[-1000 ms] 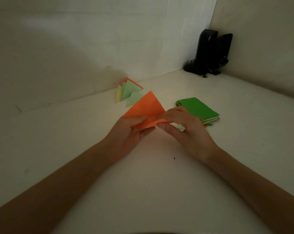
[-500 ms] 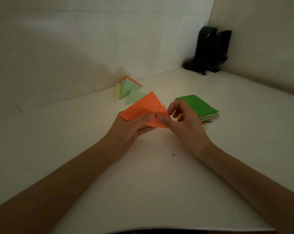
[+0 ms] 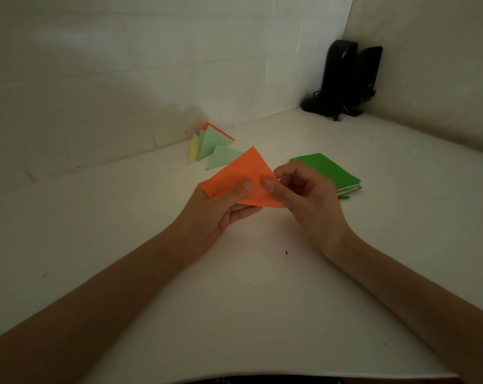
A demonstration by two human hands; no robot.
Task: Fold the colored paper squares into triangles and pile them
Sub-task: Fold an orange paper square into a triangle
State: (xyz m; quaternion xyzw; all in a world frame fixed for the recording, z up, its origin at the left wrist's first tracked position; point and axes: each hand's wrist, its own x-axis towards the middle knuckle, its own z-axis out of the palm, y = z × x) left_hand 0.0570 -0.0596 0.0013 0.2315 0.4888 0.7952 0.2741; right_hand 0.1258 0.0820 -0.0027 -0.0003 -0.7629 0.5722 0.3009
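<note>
An orange paper sheet (image 3: 241, 176), partly folded, is held above the white table between both hands. My left hand (image 3: 221, 206) grips its lower left part, thumb on top and fingers underneath. My right hand (image 3: 304, 195) pinches its right edge with thumb and curled fingers. Behind the orange paper, folded triangles (image 3: 212, 146) in light green, yellow and orange lie in a loose pile near the back wall. To the right, partly hidden by my right hand, sits a stack of unfolded squares (image 3: 329, 170) with a dark green sheet on top.
Two black speakers (image 3: 345, 79) with cables stand in the far right corner where the walls meet. The white table (image 3: 248, 300) reaches the front edge at the bottom of the view. A tiny dark speck (image 3: 286, 253) lies between my forearms.
The orange paper has been lifted and turned flatter between my hands. My right hand shifted from pressing the near corner to pinching the right edge; both thumbs now meet on top.
</note>
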